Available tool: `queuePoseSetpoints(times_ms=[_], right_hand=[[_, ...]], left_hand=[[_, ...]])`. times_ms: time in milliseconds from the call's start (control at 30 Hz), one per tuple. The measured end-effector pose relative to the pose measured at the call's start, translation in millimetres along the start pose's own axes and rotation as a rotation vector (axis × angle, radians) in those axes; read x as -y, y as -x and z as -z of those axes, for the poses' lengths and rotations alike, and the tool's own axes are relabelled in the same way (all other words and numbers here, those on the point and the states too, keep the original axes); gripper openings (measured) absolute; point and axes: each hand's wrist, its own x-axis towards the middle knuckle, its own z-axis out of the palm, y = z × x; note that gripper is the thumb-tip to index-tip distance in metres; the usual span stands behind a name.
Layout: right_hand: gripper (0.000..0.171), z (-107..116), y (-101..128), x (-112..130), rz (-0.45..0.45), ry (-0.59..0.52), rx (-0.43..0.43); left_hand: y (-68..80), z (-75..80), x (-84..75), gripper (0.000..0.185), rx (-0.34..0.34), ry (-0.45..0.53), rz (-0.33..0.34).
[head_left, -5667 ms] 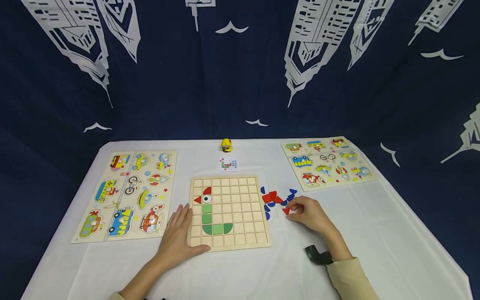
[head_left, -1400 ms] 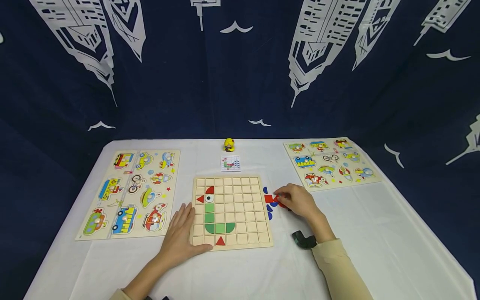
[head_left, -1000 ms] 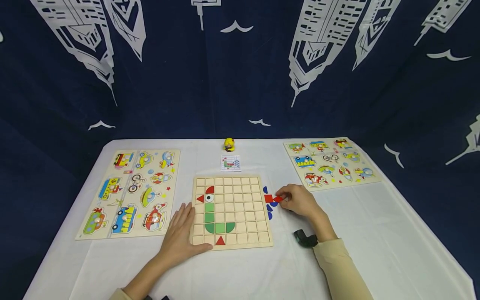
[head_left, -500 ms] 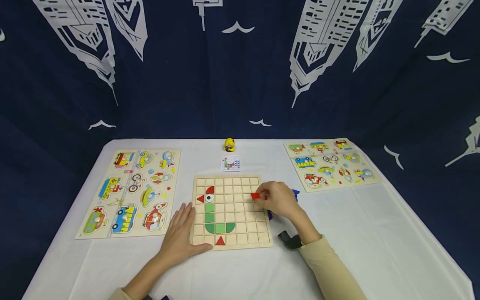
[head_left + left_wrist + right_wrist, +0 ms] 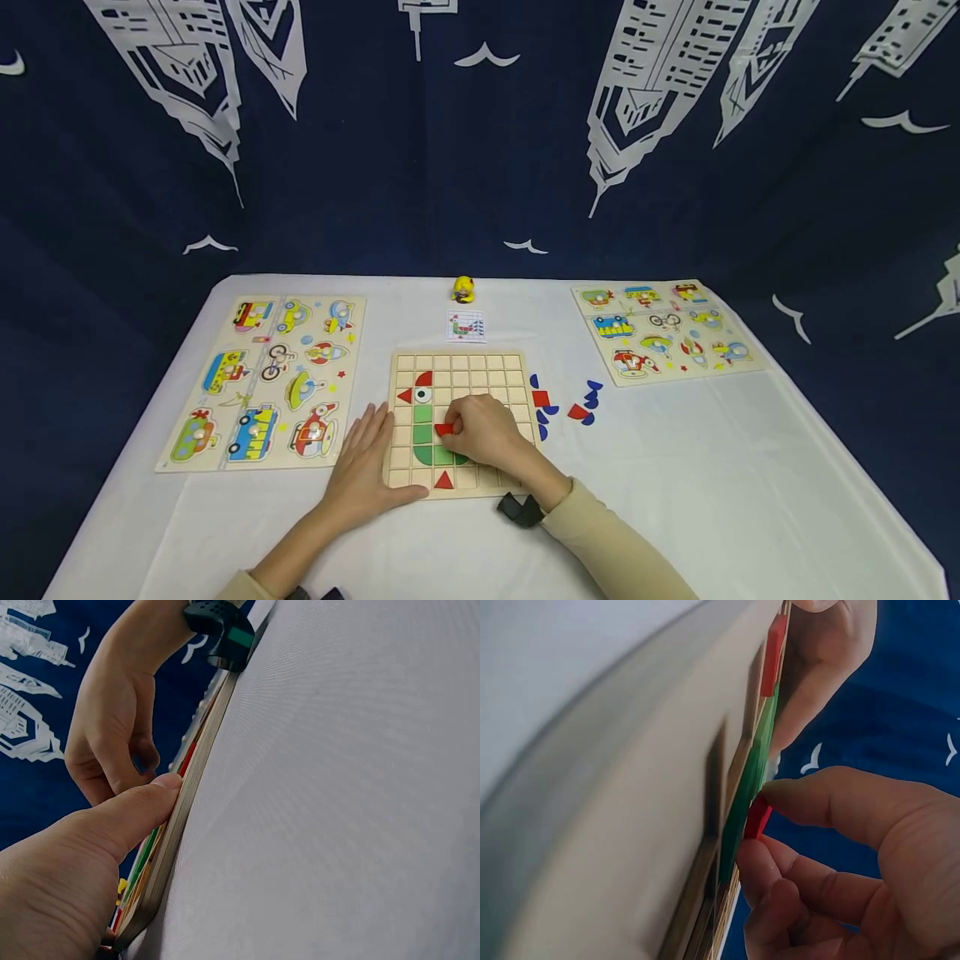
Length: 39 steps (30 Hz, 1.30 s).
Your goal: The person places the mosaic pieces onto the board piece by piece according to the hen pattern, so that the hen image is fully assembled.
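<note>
A wooden grid board (image 5: 480, 362) lies mid-table. My left hand (image 5: 362, 467) rests along its left edge with fingers extended, thumb (image 5: 142, 810) on the near edge. Over the board, my right hand (image 5: 487, 433) pinches a small red tile (image 5: 758, 817) between thumb and fingertips, beside the column of green tiles (image 5: 423, 434); its full shape is covered by the fingers. On the board are an eye tile (image 5: 423, 395), a red quarter-round tile (image 5: 424, 379) above it, a red triangle (image 5: 406, 396) to its left and another red triangle (image 5: 444, 481) in the nearest row.
Right of the board lie a red square (image 5: 541, 399), a red tile (image 5: 577, 412) and several blue tiles (image 5: 594, 386). A pattern card (image 5: 467, 327) and yellow figurine (image 5: 463, 289) stand behind the board. Vehicle puzzle boards lie at left (image 5: 292, 429) and right (image 5: 663, 333).
My right hand has come from the loose tiles leftward over the board, carrying the red tile. Since the oldest frame, a red triangle has appeared in the nearest row. The left hand stays put.
</note>
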Motion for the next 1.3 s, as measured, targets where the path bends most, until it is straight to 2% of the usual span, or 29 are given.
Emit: queuePoseSetpoints(times_ms=[333,567,733,833,933,1100,1300], right_hand=[[0.016,-1.9,0.5,-0.4,0.022,0.003,-0.019],[0.013,5.4,4.3,-8.1,0.011,-0.057,-0.008],[0.01,25.6,11.0,-34.1,-0.008,-0.055,-0.072],[0.012,41.4,15.2,-58.5,-0.068,-0.036,-0.137],[0.015,54.1,19.3,-83.2,-0.153,-0.019,-0.164],[0.02,62.9,23.8,-115.0,-0.265,-0.022,-0.125],[0.026,59.8,23.5,-128.3,-0.244,-0.051,-0.068]], left_hand=[[0.0,0.3,-0.8,0.12,-0.01,-0.004,-0.01],[-0.1,0.3,-0.9,0.12,-0.011,-0.001,-0.006],[-0.3,0.2,-1.5,0.121,-0.009,0.003,-0.005],[0.0,0.2,-2.1,0.121,-0.011,0.005,-0.005],[0.3,0.9,-2.1,0.121,-0.011,0.002,-0.005],[0.7,0.6,-1.5,0.121,-0.008,0.0,-0.005],[0.5,-0.7,-2.1,0.121,-0.012,0.007,-0.005]])
